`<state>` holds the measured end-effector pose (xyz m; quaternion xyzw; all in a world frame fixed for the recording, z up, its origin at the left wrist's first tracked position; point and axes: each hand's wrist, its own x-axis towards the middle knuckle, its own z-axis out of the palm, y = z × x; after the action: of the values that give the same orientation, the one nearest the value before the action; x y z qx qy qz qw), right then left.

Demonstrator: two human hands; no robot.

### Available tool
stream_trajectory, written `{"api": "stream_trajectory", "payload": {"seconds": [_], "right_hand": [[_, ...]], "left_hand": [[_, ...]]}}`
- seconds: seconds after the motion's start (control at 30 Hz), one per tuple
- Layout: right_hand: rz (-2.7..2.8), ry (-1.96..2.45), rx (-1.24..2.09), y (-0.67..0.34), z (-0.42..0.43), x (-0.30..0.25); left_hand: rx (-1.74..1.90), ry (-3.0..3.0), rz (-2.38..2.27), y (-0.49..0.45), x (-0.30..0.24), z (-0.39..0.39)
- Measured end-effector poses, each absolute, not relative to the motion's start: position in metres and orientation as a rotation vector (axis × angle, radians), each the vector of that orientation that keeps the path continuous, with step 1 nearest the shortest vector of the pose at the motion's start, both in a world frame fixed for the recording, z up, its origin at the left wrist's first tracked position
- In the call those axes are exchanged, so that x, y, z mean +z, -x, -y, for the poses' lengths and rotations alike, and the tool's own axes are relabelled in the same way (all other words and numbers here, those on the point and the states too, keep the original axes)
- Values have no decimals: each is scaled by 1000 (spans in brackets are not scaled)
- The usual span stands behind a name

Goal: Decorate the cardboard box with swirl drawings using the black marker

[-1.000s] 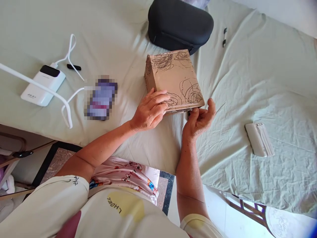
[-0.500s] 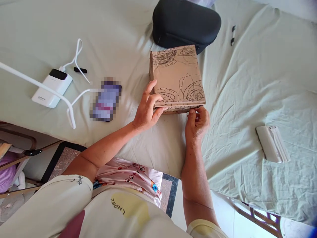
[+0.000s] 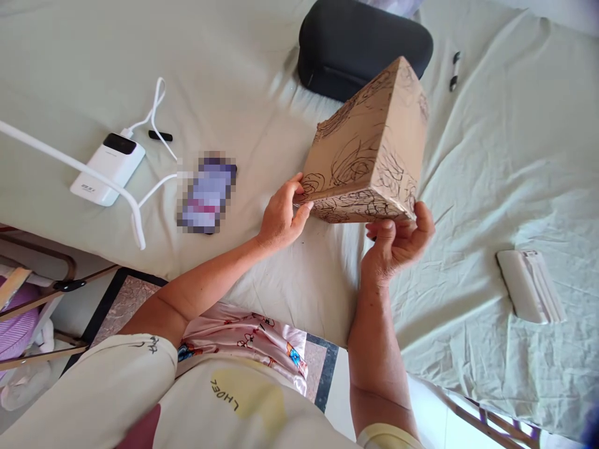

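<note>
A brown cardboard box with dark scribbled circles drawn on its faces is tilted, with one edge raised toward me. My left hand pinches its lower left corner between thumb and fingers. Under the lower right corner, my right hand grips the box, thumb at the near side and fingers around the corner. Part of the right fingers is hidden behind the box. Just beyond it lies a black zipped-style case, partly covered by the box.
On the left are a white power bank with a white cable, a blurred-out phone and a small black object. To the right lie a black-and-white pen and a white packet. A pale green sheet covers the surface.
The box, which lay flatter, has been turned and tipped so its right side now shows. My right hand has shifted right and opened wider around its corner.
</note>
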<state>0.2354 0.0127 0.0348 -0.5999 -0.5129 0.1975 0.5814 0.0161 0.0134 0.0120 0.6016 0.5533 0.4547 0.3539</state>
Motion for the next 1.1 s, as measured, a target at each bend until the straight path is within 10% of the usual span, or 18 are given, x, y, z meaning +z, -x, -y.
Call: {"api": "stream_trajectory", "payload": {"seconds": [0.57,1.1], "right_hand": [[1476,1669,745,-222,-3,39],[1601,1475,159,-207,7,48]], "left_hand": [[1169,-1318,-1474,-11,10,-20],[1298,-1096,-1251,-4,1,-23]]}}
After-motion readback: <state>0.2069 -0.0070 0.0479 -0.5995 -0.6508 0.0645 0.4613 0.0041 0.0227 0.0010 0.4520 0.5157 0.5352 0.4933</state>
